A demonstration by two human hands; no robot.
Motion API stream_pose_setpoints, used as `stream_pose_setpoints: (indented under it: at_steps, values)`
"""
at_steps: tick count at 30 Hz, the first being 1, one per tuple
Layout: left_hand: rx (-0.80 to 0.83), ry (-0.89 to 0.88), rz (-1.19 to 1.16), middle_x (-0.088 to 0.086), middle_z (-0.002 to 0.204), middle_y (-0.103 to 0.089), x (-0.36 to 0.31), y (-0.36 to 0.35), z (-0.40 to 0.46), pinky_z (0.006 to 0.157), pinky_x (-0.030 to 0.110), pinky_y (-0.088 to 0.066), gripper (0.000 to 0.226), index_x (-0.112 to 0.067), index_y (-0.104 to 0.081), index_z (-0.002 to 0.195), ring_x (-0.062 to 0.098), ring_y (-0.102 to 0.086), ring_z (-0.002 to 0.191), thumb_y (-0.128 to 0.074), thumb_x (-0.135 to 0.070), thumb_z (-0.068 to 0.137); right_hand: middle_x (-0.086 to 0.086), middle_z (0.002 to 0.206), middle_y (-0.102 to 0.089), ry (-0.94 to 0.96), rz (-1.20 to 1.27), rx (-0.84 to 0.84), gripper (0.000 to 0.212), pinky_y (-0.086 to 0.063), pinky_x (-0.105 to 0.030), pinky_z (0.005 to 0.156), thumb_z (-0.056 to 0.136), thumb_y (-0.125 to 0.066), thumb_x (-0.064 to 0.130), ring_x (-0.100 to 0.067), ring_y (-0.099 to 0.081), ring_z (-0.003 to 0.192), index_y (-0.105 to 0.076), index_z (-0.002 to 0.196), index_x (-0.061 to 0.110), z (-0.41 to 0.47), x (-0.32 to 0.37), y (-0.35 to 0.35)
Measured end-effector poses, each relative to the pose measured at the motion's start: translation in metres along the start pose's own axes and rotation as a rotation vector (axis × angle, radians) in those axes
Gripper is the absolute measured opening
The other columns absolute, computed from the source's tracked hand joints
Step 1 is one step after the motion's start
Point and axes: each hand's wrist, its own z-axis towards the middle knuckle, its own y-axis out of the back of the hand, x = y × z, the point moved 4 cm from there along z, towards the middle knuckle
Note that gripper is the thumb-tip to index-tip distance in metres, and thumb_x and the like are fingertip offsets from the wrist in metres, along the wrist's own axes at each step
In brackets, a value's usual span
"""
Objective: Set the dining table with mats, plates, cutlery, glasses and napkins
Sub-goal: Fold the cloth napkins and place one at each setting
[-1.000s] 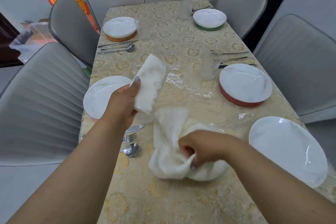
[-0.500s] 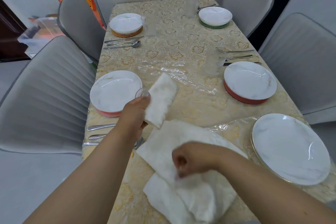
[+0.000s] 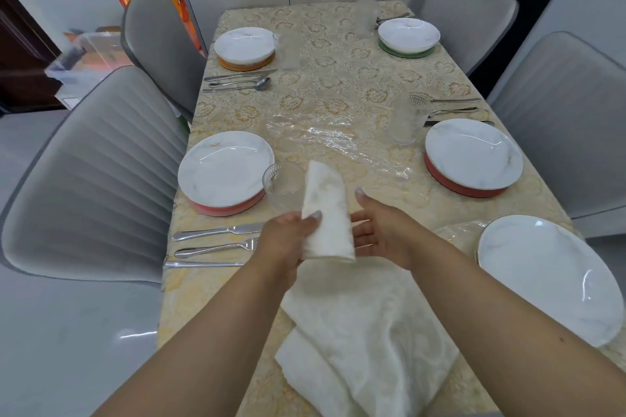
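Note:
My left hand [image 3: 287, 237] grips a folded white napkin [image 3: 327, 213], held upright over the table. My right hand [image 3: 379, 230] is open beside it, palm toward the napkin, fingers straight. A pile of loose white napkins [image 3: 366, 342] lies on the table below my forearms. Just left of the held napkin stands a clear glass [image 3: 283, 184] next to a white plate [image 3: 225, 167] on a red mat, with a knife, fork and spoon [image 3: 216, 242] in front of it.
Other white plates sit at the far left [image 3: 244, 44], far right [image 3: 409, 34], right [image 3: 474, 152] and near right [image 3: 548, 278]. A glass [image 3: 411, 118] stands by the right plate. Crinkled clear plastic [image 3: 338, 142] covers the table's middle. Grey chairs [image 3: 95, 173] surround the table.
My right hand has let go of the napkin pile, opened and risen next to the folded napkin. My left hand has brought the folded napkin nearer to me.

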Motion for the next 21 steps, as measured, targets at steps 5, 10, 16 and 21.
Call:
stream_pose_setpoints:
  at_steps: [5, 10, 16, 21]
  values:
    - [0.084, 0.109, 0.09, 0.017, 0.093, -0.072, 0.022, -0.008, -0.006, 0.067, 0.032, -0.057, 0.019, 0.001, -0.061, 0.098, 0.024, -0.068, 0.076, -0.068, -0.013, 0.087, -0.027, 0.112, -0.065, 0.037, 0.218, -0.116, 0.035, -0.053, -0.047, 0.087, 0.086, -0.062, -0.002, -0.037, -0.064, 0.097, -0.056, 0.119, -0.013, -0.003, -0.006, -0.017]
    - [0.08, 0.149, 0.11, 0.014, 0.098, -0.074, 0.02, 0.002, -0.009, 0.065, 0.031, -0.059, 0.026, -0.003, -0.065, 0.098, 0.022, -0.071, 0.077, -0.062, -0.029, 0.093, -0.024, 0.11, -0.067, 0.038, 0.226, -0.106, 0.027, -0.053, -0.049, 0.086, 0.086, -0.062, -0.004, -0.039, -0.065, 0.099, -0.06, 0.113, -0.006, -0.004, -0.014, -0.021]
    - [0.086, 0.074, 0.177, 0.01, 0.081, -0.07, 0.009, 0.015, -0.011, 0.057, 0.026, -0.057, 0.022, -0.008, -0.054, 0.075, 0.017, -0.068, 0.062, -0.067, -0.019, 0.09, -0.018, 0.096, -0.068, 0.115, 0.294, -0.146, 0.009, -0.055, -0.04, 0.078, 0.092, -0.058, 0.006, -0.029, -0.066, 0.08, -0.061, 0.098, -0.001, -0.001, -0.015, -0.027]
    - [0.154, 0.076, 0.107, 0.011, 0.096, -0.074, 0.001, 0.02, -0.013, 0.071, 0.031, -0.059, 0.024, 0.0, -0.066, 0.108, 0.021, -0.071, 0.08, -0.062, -0.018, 0.093, -0.023, 0.102, -0.069, 0.13, 0.187, -0.071, 0.022, -0.057, -0.042, 0.078, 0.092, -0.06, 0.012, -0.033, -0.068, 0.087, -0.062, 0.108, -0.004, -0.003, -0.018, -0.041]
